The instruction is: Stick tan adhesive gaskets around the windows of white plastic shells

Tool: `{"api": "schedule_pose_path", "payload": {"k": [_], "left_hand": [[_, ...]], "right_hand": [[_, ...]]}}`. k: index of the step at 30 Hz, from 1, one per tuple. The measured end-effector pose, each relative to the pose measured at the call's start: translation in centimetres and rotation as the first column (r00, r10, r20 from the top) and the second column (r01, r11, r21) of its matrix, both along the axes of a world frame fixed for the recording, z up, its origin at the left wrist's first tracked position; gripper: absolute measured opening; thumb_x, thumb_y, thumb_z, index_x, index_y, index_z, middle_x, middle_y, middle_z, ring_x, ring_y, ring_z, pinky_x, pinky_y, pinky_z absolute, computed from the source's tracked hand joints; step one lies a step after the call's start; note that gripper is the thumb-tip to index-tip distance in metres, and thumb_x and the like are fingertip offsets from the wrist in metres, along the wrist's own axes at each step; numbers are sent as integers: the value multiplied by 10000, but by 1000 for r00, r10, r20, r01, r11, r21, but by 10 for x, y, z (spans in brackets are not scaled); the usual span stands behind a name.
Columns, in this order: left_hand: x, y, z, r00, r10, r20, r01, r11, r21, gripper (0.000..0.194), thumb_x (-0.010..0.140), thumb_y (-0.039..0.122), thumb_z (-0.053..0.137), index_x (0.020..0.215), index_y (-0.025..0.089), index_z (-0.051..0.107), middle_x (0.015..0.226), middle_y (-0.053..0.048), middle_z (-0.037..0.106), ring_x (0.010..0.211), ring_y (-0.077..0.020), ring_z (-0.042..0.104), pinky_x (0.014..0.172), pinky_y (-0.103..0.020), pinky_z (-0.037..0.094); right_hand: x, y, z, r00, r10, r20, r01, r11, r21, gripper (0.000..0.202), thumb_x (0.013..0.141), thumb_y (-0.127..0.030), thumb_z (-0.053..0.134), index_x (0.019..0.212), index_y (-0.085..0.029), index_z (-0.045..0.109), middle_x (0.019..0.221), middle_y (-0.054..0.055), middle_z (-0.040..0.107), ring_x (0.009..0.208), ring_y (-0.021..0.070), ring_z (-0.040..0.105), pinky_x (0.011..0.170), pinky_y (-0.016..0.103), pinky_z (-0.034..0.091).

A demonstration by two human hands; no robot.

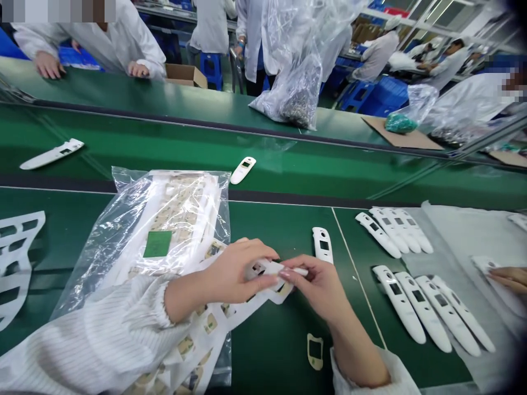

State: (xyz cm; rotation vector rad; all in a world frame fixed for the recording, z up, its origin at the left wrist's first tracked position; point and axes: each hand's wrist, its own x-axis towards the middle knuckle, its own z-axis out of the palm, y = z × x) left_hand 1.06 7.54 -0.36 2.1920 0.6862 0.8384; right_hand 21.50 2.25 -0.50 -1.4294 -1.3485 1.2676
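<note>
Left hand [242, 271] and right hand [317, 282] pinch a white part [272, 267] over a green bench [267, 345].
Their grip hides much of it; at right, a co-worker's hand [513, 278] is cut off.

No legible text, brand, number or sign is showing anywhere. Green card [157, 243] on the clear bag [93, 263] is giving no readable print; white housings [399, 304] on the worktop [263, 345] aren't showing readable markings; cardboard box [185, 74] behind isn't either.
</note>
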Motion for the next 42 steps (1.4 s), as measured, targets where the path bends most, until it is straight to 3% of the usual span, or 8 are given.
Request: {"api": "schedule_pose_path", "payload": {"k": [4, 8, 11, 14, 18, 24, 35, 42], "left_hand": [[-1, 1, -3, 1000, -18, 25, 17, 1000, 22, 348, 868, 405, 688, 1129, 178, 646, 989, -51, 726, 889, -187, 660, 859, -348, 466], [-1, 3, -8, 998, 26, 59, -25, 999, -20, 250, 934, 371, 599, 1007, 160, 713, 870, -48, 751, 782, -156, 681, 738, -269, 510], [-2, 5, -8, 998, -15, 57, 19, 998, -66, 218, 945, 323, 584, 937, 170, 738, 864, -30, 756, 767, -121, 693, 688, -195, 515], [-2, 8, -6, 995, -94, 30, 96, 992, -84, 213, 962, 258, 554, 900, 165, 736, 864, -21, 755, 793, -118, 685, 742, -194, 507], [-2, 9, -6, 987, -160, -21, 158, 986, -54, 247, 985, 250, 507, 861, 160, 701, 830, -19, 731, 760, -137, 634, 816, -276, 450], [-1, 4, -4, 975, -203, -91, 202, 979, -16, 226, 995, 224, 471, 903, 124, 653, 851, -59, 703, 763, -174, 593, 800, -338, 394], [-5, 6, -1, 987, -154, -42, 148, 982, -114, 173, 963, 165, 512, 903, 136, 672, 840, -37, 727, 761, -142, 648, 784, -279, 497], [-4, 4, -3, 979, -199, -54, 197, 980, -24, 224, 982, 115, 439, 953, 108, 661, 911, -62, 739, 787, -156, 645, 817, -318, 490]], "right_hand": [[3, 5, -12, 999, -54, 2, 54, 997, 48, 229, 785, -427, 717, 786, -198, 724, 714, 48, 735, 595, 159, 651, 555, 283, 535], [3, 5, -15, 998, -21, 52, 14, 993, 118, 237, 852, -397, 651, 739, -198, 714, 637, 31, 698, 565, 146, 626, 525, 264, 509], [6, 2, -10, 995, 10, 104, -31, 979, 201, 129, 840, -312, 683, 940, -241, 721, 870, 43, 736, 814, 187, 680, 715, 313, 555], [8, 0, -6, 986, 70, 148, -110, 953, 283, 372, 787, -223, 743, 1136, -325, 661, 1069, 23, 709, 1020, 200, 642, 879, 358, 530], [6, -1, -6, 965, 165, 204, -226, 920, 320, 311, 814, -147, 704, 1070, -323, 689, 858, -4, 709, 811, 158, 641, 682, 300, 535], [3, -4, -5, 947, 122, 297, -227, 908, 351, 238, 821, -117, 684, 1010, -263, 685, 720, -17, 641, 678, 128, 592, 568, 267, 478], [3, -5, 0, 924, 117, 364, -271, 871, 410, 432, 826, -66, 661, 1217, -246, 631, 697, -18, 580, 681, 128, 536, 567, 280, 472], [-4, -6, -3, 913, 16, 407, -251, 809, 532, 400, 770, 4, 681, 1080, -248, 705, 733, 9, 620, 697, 149, 534, 610, 337, 492]]}}
